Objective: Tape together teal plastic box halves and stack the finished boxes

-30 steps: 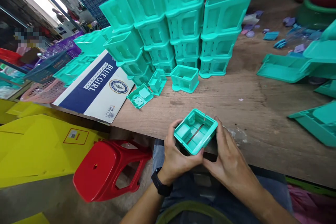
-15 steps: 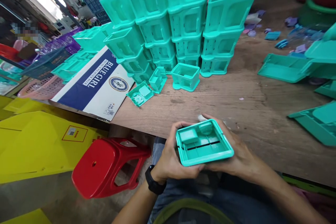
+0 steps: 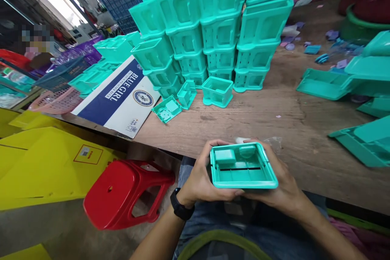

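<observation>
Between my two hands is a teal plastic box point(image 3: 243, 175), its open side facing up toward me. A raised block and a dark slot show inside it. My left hand point(image 3: 201, 178) is wrapped round its left end, thumb along the near side. My right hand point(image 3: 282, 180) grips the right end, with some fingers hidden under and behind the box. On the table beyond stand a small open teal box point(image 3: 217, 91), a narrow teal piece point(image 3: 187, 94) and a flat teal panel point(image 3: 167, 109).
Tall stacks of teal boxes point(image 3: 185, 40) rise at the back of the wooden table point(image 3: 243, 124). A Blue Girl carton point(image 3: 122, 99) lies at the left edge. Loose teal parts point(image 3: 365, 138) are on the right. A red stool point(image 3: 112, 195) stands below left.
The teal box has turned slightly and shifted a little to the right, with both hands still holding it. The whole view has moved slightly.
</observation>
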`<state>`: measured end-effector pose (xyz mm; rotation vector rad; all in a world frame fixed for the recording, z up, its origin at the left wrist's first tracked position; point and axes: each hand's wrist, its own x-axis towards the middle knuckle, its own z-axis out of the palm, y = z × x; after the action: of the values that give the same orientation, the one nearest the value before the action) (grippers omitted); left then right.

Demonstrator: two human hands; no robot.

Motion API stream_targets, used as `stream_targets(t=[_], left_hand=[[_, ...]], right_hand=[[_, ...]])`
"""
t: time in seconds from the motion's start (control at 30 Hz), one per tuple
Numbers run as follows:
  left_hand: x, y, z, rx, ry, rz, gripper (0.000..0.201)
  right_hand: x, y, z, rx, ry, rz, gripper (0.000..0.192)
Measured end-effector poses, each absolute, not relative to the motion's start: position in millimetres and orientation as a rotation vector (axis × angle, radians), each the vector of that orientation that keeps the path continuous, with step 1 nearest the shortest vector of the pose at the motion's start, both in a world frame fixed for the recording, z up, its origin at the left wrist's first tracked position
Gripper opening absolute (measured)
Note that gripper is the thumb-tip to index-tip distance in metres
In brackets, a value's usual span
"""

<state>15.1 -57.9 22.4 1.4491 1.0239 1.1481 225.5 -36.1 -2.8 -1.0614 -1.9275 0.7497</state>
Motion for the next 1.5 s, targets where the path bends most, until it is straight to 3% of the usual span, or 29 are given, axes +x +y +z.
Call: stream_targets(t=[0.23,0.43,0.63,0.9,1.03,1.23,1.4,1.5], left_hand=[[12,-61,26,1.559,1.164,1.17,0.079],[16,-61,21,1.62,1.2,1.186,0.077],[27,-61,-5,1.598,1.215,1.208,0.078],[30,-58,-9,1.591,1.268,1.156,0.073],[33,-60,-12,1.621,1.296,1.186,0.072],[37,-62,-23,1.661,1.328,1.228,0.07],[33,-65,-27,1.758,1.14,1.287,0.104],[35,-67,-22,1.708,1.137,1.352,0.097]], right_hand=[[227,-39,-2,-1.068,-1.871,0.791,0.078],[234,-32,2,-0.976,-1.908,1.028,0.104],[208,-32,1,-1.165,-1.484,0.969,0.066],[202,-25,2,-1.245,-1.237,1.081,0.074],[204,-23,-2,-1.39,-1.284,0.916,0.073],[212,-23,-7,-1.371,-1.385,0.864,0.061],[210,-30,2,-1.291,-1.175,0.997,0.05],[205,-30,8,-1.241,-0.943,1.074,0.043]])
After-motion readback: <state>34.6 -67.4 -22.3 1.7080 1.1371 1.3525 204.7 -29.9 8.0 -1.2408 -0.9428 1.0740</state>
